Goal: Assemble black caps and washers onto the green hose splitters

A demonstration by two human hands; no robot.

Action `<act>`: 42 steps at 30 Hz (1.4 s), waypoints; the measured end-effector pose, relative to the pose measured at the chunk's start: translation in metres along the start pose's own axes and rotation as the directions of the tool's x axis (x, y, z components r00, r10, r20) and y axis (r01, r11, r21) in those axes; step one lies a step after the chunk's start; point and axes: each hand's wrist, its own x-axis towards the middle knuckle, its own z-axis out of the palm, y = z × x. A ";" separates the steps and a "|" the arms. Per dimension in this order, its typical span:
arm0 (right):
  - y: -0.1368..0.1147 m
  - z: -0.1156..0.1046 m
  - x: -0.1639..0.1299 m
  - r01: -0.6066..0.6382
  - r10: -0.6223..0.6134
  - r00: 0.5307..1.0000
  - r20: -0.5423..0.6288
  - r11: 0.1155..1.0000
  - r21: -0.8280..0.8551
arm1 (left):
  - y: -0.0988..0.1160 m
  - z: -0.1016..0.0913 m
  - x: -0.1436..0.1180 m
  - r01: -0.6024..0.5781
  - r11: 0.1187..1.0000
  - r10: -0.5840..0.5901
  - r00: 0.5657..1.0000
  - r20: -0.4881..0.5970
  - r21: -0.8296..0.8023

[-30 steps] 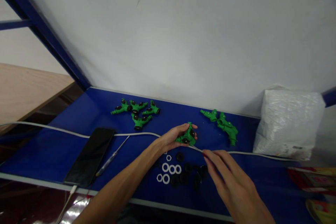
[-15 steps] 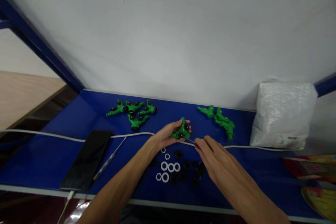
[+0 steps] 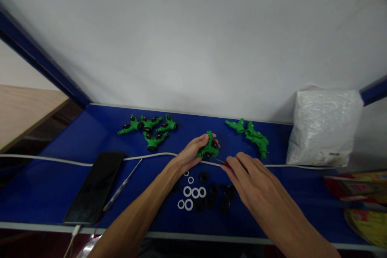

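My left hand (image 3: 188, 154) grips a green Y-shaped hose connector (image 3: 209, 150) with black fittings, held just above the blue tabletop (image 3: 54, 177). My right hand (image 3: 250, 181) pinches a thin metal tool (image 3: 219, 161). The tool's tip points left and reaches the underside of the connector. Loose white rings (image 3: 191, 193) and black rings (image 3: 215, 198) lie on the table below both hands.
Several green connectors (image 3: 149, 130) lie at the back left and more (image 3: 252, 136) at the back right. A black phone (image 3: 93, 187) on a cable and a clear-handled screwdriver (image 3: 121, 187) lie left. A white cable (image 3: 75, 161) crosses the table. A white plastic bag (image 3: 325, 127) stands right.
My right hand has moved up and to the left, which brought the thin tool to the connector. My left hand has kept its hold on the connector.
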 end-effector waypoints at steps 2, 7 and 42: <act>-0.002 0.003 -0.002 -0.004 0.005 1.000 0.016 1.000 -0.011 | -0.001 0.000 0.001 -0.019 1.000 0.019 1.000 -0.015 -0.020; -0.007 0.016 -0.014 0.025 -0.024 1.000 0.012 0.998 -0.052 | -0.005 0.000 0.002 0.010 0.998 -0.016 0.996 -0.092 -0.065; -0.011 0.011 0.005 -0.073 0.078 0.993 0.090 0.995 -0.062 | -0.006 -0.002 0.004 0.091 0.995 -0.095 0.988 -0.123 -0.033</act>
